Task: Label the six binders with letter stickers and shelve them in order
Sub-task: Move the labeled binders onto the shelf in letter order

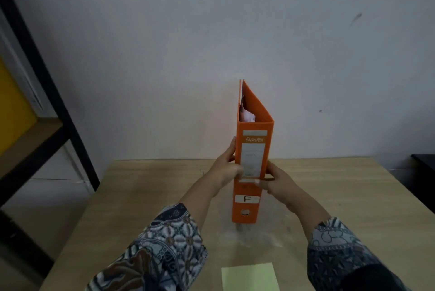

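Binder [252, 149], orange, lettered F — we clasp it upright in left hand [226, 169] and right hand [279, 182], spine legible for shelving.

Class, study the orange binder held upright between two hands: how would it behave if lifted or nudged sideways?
The orange binder is probably stiff: its covers hold straight edges. It may feel fairly heavy, since papers show inside. Tall and narrow, it would likely tip sideways if pushed; the left hand and right hand both grip it.
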{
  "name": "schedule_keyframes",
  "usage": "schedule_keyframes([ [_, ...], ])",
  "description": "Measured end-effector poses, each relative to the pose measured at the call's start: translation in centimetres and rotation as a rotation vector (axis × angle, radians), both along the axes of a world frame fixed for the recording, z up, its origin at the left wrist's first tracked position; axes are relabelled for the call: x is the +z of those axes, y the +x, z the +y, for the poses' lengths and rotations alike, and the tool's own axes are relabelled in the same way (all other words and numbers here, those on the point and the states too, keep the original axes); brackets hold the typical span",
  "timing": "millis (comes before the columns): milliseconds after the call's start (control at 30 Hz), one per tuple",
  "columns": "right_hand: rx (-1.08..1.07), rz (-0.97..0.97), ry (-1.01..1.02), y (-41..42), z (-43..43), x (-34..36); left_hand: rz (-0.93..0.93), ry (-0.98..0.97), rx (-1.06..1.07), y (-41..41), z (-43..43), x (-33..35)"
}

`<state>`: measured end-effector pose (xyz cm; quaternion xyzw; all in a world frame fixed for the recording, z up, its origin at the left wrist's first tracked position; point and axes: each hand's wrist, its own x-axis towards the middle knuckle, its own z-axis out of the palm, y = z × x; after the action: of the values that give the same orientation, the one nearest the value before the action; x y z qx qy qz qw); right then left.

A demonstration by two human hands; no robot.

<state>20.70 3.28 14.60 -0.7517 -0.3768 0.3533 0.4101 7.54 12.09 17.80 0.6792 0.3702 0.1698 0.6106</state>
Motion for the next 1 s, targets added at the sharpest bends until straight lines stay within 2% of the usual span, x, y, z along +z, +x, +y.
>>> schedule_keyframes([
  [167, 0.045, -0.020, 0.090, -5.6, 0.6, 2.4, -0.080, 0.036, 0.030, -5.6, 0.6, 2.7],
  [567, 0.059, -0.020, 0.227, -21.7, 0.5, 6.2, -0.135, 0.099, 0.040, -21.2, 1.3, 6.1],
  [833, 0.101, 0.052, 0.260, -28.9, -1.3, 7.5, -0.238, 0.086, -0.014, -28.7, -1.0, 8.7],
  [1000, 0.166, 0.144, 0.284, -31.8, -3.2, 8.7, -0.291, 0.053, 0.022, -32.1, -3.0, 9.3],
])
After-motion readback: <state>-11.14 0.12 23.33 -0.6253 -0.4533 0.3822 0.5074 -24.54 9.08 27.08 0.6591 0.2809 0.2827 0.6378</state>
